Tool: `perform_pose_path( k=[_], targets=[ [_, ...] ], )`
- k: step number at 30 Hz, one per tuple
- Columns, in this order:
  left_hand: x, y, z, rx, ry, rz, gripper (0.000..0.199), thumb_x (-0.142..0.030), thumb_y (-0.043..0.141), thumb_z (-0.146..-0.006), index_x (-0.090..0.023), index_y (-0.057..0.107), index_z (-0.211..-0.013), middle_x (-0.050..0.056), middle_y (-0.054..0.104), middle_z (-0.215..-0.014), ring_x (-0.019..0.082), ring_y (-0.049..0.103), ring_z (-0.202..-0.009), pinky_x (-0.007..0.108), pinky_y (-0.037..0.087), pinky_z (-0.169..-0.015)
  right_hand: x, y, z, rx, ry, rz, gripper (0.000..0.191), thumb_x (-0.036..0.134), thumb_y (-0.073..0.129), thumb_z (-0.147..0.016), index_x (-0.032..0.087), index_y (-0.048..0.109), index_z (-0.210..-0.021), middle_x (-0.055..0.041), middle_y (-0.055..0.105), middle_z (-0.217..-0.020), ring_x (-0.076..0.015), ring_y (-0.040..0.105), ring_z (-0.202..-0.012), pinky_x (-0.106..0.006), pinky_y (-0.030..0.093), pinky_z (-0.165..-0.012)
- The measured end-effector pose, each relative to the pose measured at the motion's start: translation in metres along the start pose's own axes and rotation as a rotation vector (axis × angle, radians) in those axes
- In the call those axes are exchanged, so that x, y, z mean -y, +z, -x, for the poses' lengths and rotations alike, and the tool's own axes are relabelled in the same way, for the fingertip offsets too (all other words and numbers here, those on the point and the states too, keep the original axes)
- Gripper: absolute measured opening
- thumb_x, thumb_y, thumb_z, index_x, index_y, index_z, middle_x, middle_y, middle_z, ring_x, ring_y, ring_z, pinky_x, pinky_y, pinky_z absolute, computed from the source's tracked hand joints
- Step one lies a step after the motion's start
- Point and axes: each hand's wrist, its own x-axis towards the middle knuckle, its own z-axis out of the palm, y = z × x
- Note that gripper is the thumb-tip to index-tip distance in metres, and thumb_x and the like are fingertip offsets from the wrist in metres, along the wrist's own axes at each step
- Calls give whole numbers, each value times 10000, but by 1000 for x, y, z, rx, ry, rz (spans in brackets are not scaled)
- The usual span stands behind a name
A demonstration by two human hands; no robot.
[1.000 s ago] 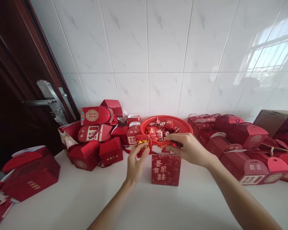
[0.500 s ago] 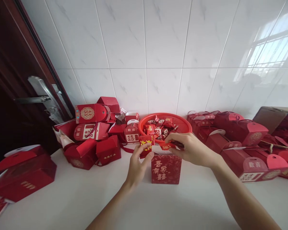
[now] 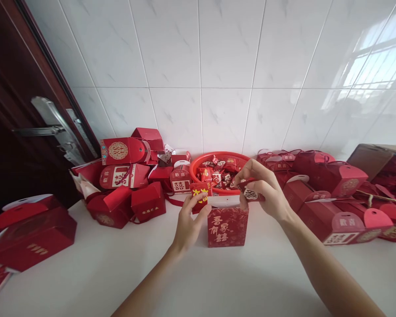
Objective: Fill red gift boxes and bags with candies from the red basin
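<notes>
A red gift box [image 3: 226, 227] with pale characters stands upright on the table, its top open and a white inner edge showing. At its upper left corner is my left hand [image 3: 188, 222], fingers closed on a red snack packet [image 3: 199, 196] with yellow characters and the thumb by the box's edge. My right hand [image 3: 267, 191] is just above the box's right side. Between its thumb and fingers is a dark red wrapped candy [image 3: 251, 191] with white lettering. Behind the box, a red plastic basket [image 3: 195, 165] holds many wrapped candies, partly hidden by my right hand.
Piled red gift boxes [image 3: 120, 176] stand at the left, by a dark door [image 3: 16, 97] with a metal handle. A larger red box [image 3: 36, 240] sits nearer me. More red boxes [image 3: 330, 220] and a cardboard carton [image 3: 369, 165] line the right. A tiled wall [image 3: 224, 114] closes the back.
My right hand has moved off the box opening to the right. The bright red packet it held is out of sight, and a dark candy with white lettering shows there. My left hand stays put.
</notes>
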Motion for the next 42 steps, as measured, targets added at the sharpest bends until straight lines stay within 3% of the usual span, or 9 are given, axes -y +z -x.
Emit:
perform_pose_path(
  k=[6,10,14,17,22,29,34,40,42],
  targets=[
    [-1,0,0,10,17,12,346,-387,717,-788,-254,747,-1107,65,653,-1201,284,572,-1227,345,418,-1047,0,10,-2,-46,-71,74,81,275,576,-821,197,559,-807,-2,610,-705,-154,595,-643,-271,475,-600],
    [1,0,0,24,22,32,358,-372,708,-795,-245,738,-1128,69,646,-1187,281,571,-1216,354,410,-1055,-4,12,-3,85,-223,394,45,193,621,-858,184,657,-832,-31,684,-836,-164,611,-767,-278,474,-696],
    [4,-2,0,58,51,29,395,-386,705,-801,-246,718,-1170,67,632,-1193,284,565,-1207,383,419,-1052,-16,8,-5,87,-373,794,123,119,608,-896,182,702,-848,-43,669,-802,-173,575,-744,-323,424,-731],
    [5,-3,-1,79,72,23,411,-389,707,-805,-255,703,-1193,66,621,-1216,291,550,-1235,397,418,-1062,-19,5,-6,155,-396,900,104,124,644,-891,188,712,-845,-46,661,-803,-190,582,-773,-341,423,-755],
    [6,-4,0,91,97,2,412,-391,697,-824,-265,689,-1216,67,606,-1244,297,541,-1257,421,402,-1089,-10,0,-6,188,-337,714,133,235,713,-879,193,705,-1004,-67,706,-953,-209,633,-879,-327,491,-767],
    [7,-5,0,119,158,6,444,-379,695,-844,-283,653,-1275,64,592,-1283,292,515,-1291,411,398,-1100,-15,3,-10,190,-241,551,109,294,679,-896,192,678,-933,-50,711,-933,-196,643,-876,-323,503,-775],
    [4,-6,3,220,303,69,406,-348,661,-880,-306,648,-1283,55,576,-1300,279,524,-1287,405,426,-1095,-31,7,-19,2,-102,415,263,367,693,-865,183,666,-1051,-73,722,-1016,-219,664,-932,-344,516,-815],
    [3,-7,6,296,364,82,357,-321,628,-915,-313,657,-1271,53,581,-1307,264,550,-1259,395,444,-1085,-28,12,-21,274,-63,221,292,427,635,-903,167,634,-769,-18,642,-771,-168,603,-755,-292,491,-692],
    [3,-7,5,287,365,56,351,-323,626,-920,-312,654,-1270,58,579,-1308,264,549,-1258,403,446,-1084,-26,13,-21,218,-100,228,329,443,647,-894,175,587,-712,2,587,-706,-146,552,-691,-274,462,-637]
  ],
)
